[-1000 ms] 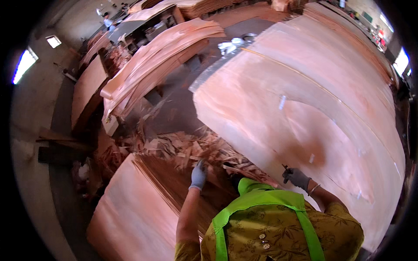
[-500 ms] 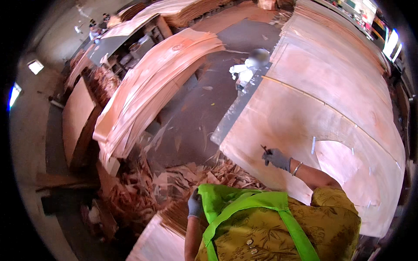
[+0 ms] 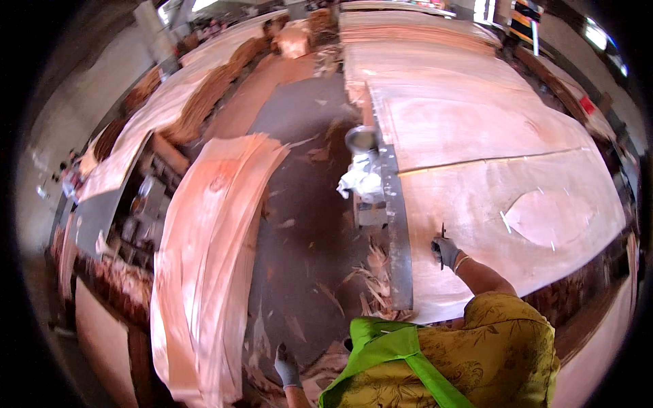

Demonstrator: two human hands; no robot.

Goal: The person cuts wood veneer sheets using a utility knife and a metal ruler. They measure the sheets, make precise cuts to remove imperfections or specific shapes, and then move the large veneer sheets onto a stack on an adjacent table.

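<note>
My right hand [image 3: 445,251], in a grey glove, is closed around a slim dark knife-like tool [image 3: 443,231] that sticks out past both sides of the fist. It is over the near left part of a large pale pink wood veneer sheet [image 3: 469,204]. To its right, an oval veneer patch [image 3: 551,217] lies in the sheet with short whitish tape strips around it. My left hand [image 3: 287,367], also gloved, is low beside the green apron [image 3: 388,347], above the scrap-strewn floor. Its fingers point forward, and nothing shows in it.
A thin yellowish strip [image 3: 493,162] crosses the sheet. Along the table's left side runs a dark edge board [image 3: 400,251], with a white cloth bundle [image 3: 362,178] and a round metal container [image 3: 360,139] beside it. Another veneer stack [image 3: 204,272] stands left of the dark floor [image 3: 306,204].
The view has swung round to the right, so the table and aisle look straighter. My left hand has moved away from the apron. My right hand still grips the tool over the sheet.
</note>
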